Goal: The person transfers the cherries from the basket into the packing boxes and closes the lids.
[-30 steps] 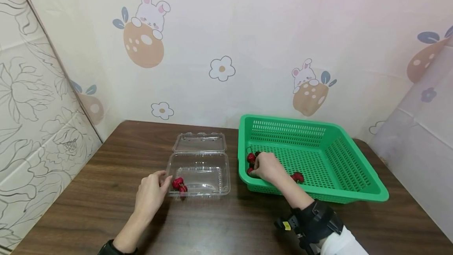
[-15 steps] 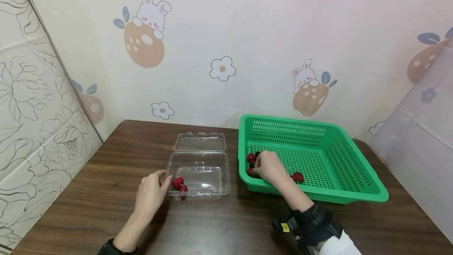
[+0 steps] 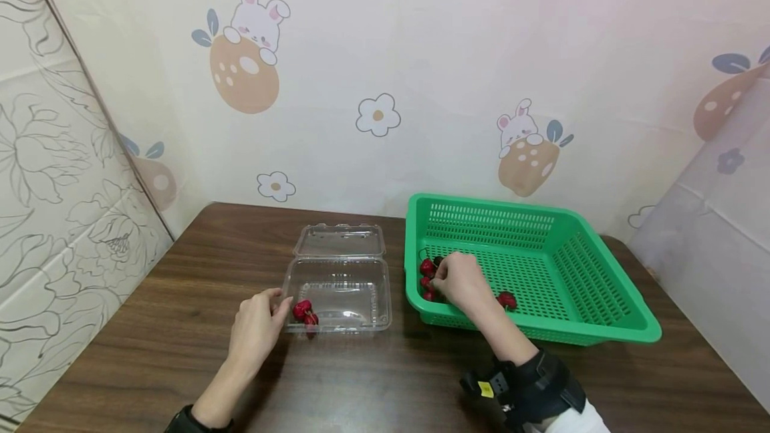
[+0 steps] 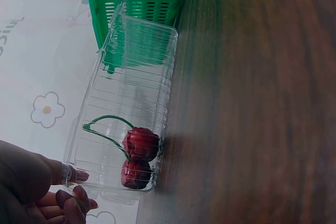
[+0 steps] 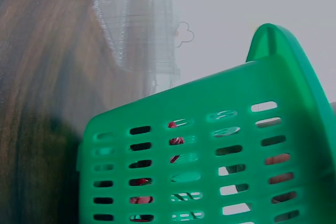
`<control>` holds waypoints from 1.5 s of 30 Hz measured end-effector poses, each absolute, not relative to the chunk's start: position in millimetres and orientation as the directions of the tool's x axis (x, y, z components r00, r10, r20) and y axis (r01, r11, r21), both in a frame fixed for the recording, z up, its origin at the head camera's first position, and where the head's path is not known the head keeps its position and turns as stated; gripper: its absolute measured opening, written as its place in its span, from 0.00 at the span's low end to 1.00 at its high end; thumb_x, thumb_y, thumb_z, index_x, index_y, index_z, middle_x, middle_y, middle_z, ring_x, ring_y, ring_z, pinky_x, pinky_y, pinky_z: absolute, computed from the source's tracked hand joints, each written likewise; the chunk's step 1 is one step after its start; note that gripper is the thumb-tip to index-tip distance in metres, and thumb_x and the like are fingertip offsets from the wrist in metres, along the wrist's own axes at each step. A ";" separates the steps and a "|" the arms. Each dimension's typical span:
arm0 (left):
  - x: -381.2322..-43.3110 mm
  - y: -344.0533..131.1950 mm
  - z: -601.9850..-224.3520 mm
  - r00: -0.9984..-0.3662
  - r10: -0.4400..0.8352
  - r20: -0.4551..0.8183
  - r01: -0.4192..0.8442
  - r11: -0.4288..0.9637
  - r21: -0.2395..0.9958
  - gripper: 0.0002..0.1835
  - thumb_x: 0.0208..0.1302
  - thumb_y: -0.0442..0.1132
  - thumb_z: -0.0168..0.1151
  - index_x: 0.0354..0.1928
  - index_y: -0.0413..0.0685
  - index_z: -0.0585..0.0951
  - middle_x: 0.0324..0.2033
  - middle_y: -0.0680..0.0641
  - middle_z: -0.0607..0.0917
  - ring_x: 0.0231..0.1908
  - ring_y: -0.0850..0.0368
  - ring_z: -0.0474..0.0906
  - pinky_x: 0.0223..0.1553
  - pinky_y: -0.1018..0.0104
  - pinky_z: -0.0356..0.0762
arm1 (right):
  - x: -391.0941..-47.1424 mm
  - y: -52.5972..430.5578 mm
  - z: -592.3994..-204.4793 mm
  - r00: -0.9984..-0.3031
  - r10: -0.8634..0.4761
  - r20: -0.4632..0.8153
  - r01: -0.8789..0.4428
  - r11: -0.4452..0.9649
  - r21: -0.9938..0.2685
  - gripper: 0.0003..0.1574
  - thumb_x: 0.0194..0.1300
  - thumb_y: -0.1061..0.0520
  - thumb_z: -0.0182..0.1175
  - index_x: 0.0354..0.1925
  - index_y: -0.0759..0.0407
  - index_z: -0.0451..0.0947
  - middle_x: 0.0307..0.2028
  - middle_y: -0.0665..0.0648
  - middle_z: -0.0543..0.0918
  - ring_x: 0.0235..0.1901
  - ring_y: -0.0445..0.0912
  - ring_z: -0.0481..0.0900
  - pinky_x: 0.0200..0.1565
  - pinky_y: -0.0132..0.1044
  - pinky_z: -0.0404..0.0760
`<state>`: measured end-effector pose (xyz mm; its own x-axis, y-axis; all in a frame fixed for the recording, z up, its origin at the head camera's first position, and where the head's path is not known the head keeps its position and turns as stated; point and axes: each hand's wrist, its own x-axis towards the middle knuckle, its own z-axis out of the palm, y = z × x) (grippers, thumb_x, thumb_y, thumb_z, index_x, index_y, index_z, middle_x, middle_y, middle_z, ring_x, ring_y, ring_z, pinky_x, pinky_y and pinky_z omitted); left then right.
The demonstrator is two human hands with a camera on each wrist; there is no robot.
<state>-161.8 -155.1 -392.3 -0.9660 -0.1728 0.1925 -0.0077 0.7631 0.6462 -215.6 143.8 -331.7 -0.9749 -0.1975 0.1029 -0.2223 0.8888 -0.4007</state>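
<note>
A clear plastic clamshell container lies with its lid back on the table; two red cherries joined by green stems sit in its near left corner. My left hand pinches the rim at that corner between thumb and fingers. Inside the green basket, my right hand reaches down with bent fingers among red cherries at the left end. I cannot tell whether its fingertips grip one. Another dark red cherry lies to the right of the wrist. In the right wrist view the basket wall mostly hides that hand.
The basket stands to the right of the container on a dark wooden table. Its raised rim runs below my right forearm. Behind the table is a printed wall covering. A wrist camera is strapped to my right arm.
My right hand has lifted slightly and shifted right in the basket, and more of the cherries beside its fingertips now shows. The left hand and the container have stayed in place.
</note>
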 end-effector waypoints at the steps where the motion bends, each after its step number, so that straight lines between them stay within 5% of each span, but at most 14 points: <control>1: -161.7 -155.1 -392.2 -0.966 -0.172 0.193 -0.007 0.763 0.646 0.16 0.59 0.38 0.56 0.43 0.29 0.77 0.12 0.52 0.67 0.12 0.63 0.59 0.12 0.69 0.57 | -214.9 144.1 -330.2 -0.974 -0.196 0.110 -0.224 0.887 -0.403 0.13 0.52 0.63 0.62 0.13 0.59 0.77 0.13 0.49 0.74 0.15 0.41 0.70 0.24 0.36 0.72; 19: -161.1 -154.8 -391.7 -0.966 -0.177 0.191 -0.011 0.760 0.650 0.16 0.59 0.38 0.57 0.43 0.29 0.77 0.12 0.52 0.67 0.11 0.62 0.58 0.12 0.69 0.56 | -200.3 143.2 -299.4 -0.961 -0.137 0.239 -0.237 0.857 -0.458 0.05 0.53 0.60 0.62 0.23 0.61 0.80 0.19 0.52 0.78 0.17 0.40 0.72 0.22 0.34 0.72; 45: -161.4 -155.4 -393.3 -0.962 -0.185 0.201 -0.011 0.761 0.649 0.16 0.59 0.38 0.57 0.41 0.30 0.78 0.12 0.52 0.66 0.12 0.62 0.58 0.12 0.68 0.56 | -191.6 90.1 -281.9 -0.906 -0.218 0.363 -0.376 0.809 -0.452 0.05 0.51 0.61 0.64 0.22 0.60 0.79 0.18 0.52 0.77 0.18 0.40 0.71 0.20 0.30 0.69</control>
<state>-161.4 -155.4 -393.3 -0.9621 -0.1847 0.2007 -0.0106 0.7606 0.6491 -191.6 90.1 -281.9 -0.9060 -0.2181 0.3628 -0.3757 0.8092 -0.4518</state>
